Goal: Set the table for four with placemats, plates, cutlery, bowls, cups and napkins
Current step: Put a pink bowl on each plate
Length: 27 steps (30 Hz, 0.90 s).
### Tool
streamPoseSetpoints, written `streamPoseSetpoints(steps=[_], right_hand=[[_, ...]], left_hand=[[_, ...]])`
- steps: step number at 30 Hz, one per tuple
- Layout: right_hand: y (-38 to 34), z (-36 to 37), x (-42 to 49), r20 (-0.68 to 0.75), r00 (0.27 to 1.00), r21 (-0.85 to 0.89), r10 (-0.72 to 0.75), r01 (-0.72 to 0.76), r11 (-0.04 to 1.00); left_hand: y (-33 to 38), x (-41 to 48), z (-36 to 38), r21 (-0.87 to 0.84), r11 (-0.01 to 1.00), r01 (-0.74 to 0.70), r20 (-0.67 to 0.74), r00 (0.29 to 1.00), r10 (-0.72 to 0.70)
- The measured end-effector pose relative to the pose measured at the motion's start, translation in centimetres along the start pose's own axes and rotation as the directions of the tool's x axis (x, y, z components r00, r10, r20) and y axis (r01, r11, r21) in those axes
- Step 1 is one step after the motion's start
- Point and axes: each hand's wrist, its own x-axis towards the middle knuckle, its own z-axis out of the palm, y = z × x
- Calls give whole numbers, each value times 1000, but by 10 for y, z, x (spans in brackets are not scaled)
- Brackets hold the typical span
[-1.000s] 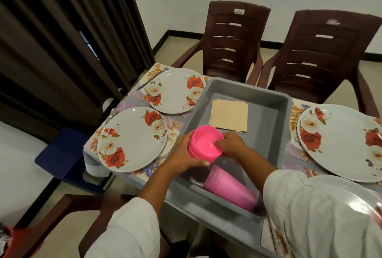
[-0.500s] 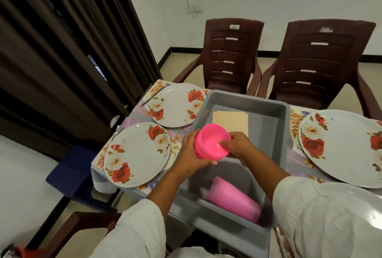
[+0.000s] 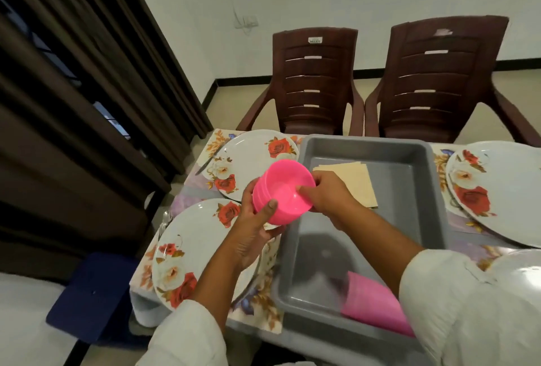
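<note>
From the head view, we are holding a stack of pink bowls [image 3: 281, 190] up above the left edge of the gray tub [image 3: 415, 204] on the table [image 3: 263, 301]. Our left hand [image 3: 251, 228] is wrapping around the stack's side. Our right hand [image 3: 325, 192] is pinching the rim. We cannot count the bowls. Pink cups [image 3: 369, 307] are lying in the tub's near corner, partly hiding behind our right sleeve [image 3: 468, 313].

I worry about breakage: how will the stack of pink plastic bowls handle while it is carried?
The stack of pink plastic bowls is probably light and stiff, and unlikely to shatter: it looks like thin moulded plastic. Its glossy nested bowls may slide apart if tilted.
</note>
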Motion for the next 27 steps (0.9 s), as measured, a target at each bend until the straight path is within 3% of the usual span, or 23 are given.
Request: streamPoseSetpoints(steps=[11,21,27], right_hand=[[-46,154,27,-119,991,-181,63,-84,980],[-33,206,15,-200,960,-84,199,-219,972],[-33,199,4,-176,951,188,255,-221,957]], left_hand=[[35,34,-168,-202,957,206,107,976,-188],[17,23,-227,-248,919,305,112,952,-286],[22,17,-243,-359,887,292,56,955,-291]])
